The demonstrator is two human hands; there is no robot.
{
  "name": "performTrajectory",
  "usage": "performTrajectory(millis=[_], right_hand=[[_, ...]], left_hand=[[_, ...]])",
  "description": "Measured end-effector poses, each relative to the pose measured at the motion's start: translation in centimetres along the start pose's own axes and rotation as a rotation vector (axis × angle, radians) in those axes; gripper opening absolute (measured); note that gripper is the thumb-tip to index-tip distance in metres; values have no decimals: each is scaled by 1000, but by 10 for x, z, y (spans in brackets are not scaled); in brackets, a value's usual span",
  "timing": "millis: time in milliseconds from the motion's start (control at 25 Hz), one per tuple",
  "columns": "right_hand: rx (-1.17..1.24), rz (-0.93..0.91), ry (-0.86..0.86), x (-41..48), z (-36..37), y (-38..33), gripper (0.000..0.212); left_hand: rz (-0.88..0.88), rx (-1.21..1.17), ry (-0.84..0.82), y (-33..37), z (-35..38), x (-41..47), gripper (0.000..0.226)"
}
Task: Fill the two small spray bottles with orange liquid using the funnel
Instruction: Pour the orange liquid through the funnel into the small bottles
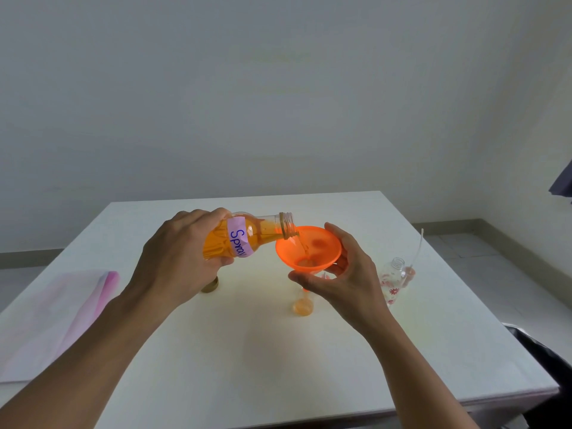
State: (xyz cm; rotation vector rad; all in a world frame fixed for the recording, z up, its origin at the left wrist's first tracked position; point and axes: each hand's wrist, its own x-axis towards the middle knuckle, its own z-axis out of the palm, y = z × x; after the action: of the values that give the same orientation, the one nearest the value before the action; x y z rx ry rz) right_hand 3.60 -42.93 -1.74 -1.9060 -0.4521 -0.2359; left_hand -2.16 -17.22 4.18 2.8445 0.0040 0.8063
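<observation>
Two curled hands: left hand (176,255) grips the clear plastic bottle (244,238), mouth tilted toward three o'clock; right hand (346,280) clasps the smooth conical orange funnel (325,247).

White table (216,351), corner of a room.
Plain pale wall (278,88) behind; grey tiled floor (483,258), darker skirting (448,226) along its foot; dark fabric (563,184) at right edge; soft, even light.

You can read one text only — "Spray", handwritten in blue on the pale purple label (240,239) round the tilted bottle (247,235).
</observation>
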Motion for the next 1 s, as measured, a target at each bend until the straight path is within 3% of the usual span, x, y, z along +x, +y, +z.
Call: performTrajectory(millis=[1000], right_hand=[[36, 5, 0, 0, -1, -2, 103]], left_hand=[[26, -12, 40, 2, 1, 3, 76]])
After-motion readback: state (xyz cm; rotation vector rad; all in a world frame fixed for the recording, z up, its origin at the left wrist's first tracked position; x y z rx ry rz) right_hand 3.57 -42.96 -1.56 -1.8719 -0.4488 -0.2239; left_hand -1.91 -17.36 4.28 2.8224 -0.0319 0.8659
